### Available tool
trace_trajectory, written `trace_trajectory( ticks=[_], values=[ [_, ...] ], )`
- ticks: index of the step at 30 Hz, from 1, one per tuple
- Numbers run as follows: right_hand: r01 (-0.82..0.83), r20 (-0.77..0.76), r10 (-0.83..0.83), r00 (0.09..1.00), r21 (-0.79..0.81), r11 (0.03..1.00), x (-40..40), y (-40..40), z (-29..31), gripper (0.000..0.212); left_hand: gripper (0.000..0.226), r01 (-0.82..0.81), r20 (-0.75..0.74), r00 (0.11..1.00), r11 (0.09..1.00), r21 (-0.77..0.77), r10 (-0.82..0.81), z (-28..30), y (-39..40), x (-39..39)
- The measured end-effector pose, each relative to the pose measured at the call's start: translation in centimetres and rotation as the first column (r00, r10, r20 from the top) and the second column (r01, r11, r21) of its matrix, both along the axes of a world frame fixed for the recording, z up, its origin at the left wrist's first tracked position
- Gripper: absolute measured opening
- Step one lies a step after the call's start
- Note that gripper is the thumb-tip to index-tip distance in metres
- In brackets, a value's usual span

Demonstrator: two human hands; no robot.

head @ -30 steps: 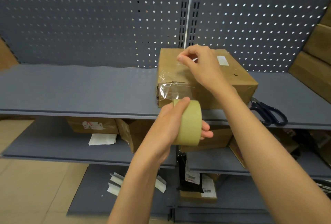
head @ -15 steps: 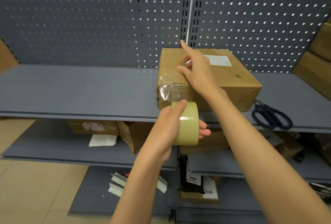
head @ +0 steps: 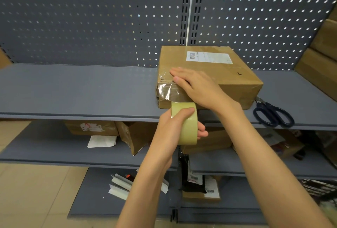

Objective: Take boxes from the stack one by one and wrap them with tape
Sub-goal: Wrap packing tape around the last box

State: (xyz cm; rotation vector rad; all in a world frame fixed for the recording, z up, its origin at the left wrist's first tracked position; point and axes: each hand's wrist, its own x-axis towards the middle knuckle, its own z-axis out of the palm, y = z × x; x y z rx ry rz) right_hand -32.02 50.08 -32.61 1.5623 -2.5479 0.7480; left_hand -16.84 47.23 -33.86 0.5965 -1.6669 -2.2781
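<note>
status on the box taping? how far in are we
Early on this box. Done: a clear strip of tape already crosses the near left corner of the cardboard box on the shelf. In hand: the right hand presses flat on the box top at that strip while the left hand holds the tape roll just below the box front. Left: the rest of the wrap, then a cut; the scissors lie untouched beside the box.

- A grey pegboard back wall [head: 91, 18], with light showing through its holes.
- Grey metal shelves: the top shelf [head: 73, 91] and lower shelves [head: 45, 153] holding clutter.
- A beige tiled floor [head: 36, 195] at lower left.
</note>
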Motion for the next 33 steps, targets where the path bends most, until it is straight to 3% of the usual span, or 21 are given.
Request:
trace_trajectory(
  ticks=[10, 20, 25, 28, 33],
  values=[
    [0.006, -0.024, -0.006, 1.0, 0.028, 1.0, -0.3, -0.3, -0.5, 0.04, 0.016, -0.016, 0.05, 0.999, 1.0, -0.02, 0.017, -1.2, 0.5, 0.8],
    [0.014, -0.012, -0.013, 1.0, 0.018, 1.0, -0.4, -0.4, -0.6, 0.041, 0.019, -0.152, 0.105, 0.983, 0.988, -0.002, 0.151, -2.6, 1.3, 1.0],
    [0.031, -0.004, -0.031, 1.0, 0.007, 0.999, -0.3, -0.5, -0.5, 0.041, 0.04, -0.304, 0.012, 0.95, 0.93, -0.206, 0.313, -2.8, 1.1, 1.7],
    [0.037, 0.003, -0.037, 0.999, 0.002, 0.999, -0.3, -0.5, -0.5, 0.041, 0.031, -0.359, -0.052, 0.932, 0.889, -0.285, 0.36, -2.8, 1.1, 1.7],
    [0.032, 0.018, -0.032, 0.999, -0.01, 0.999, -0.1, -0.5, -0.6, 0.041, 0.019, -0.379, -0.022, 0.921, 0.877, -0.296, 0.39, -2.9, 1.6, 1.5]
  ],
)
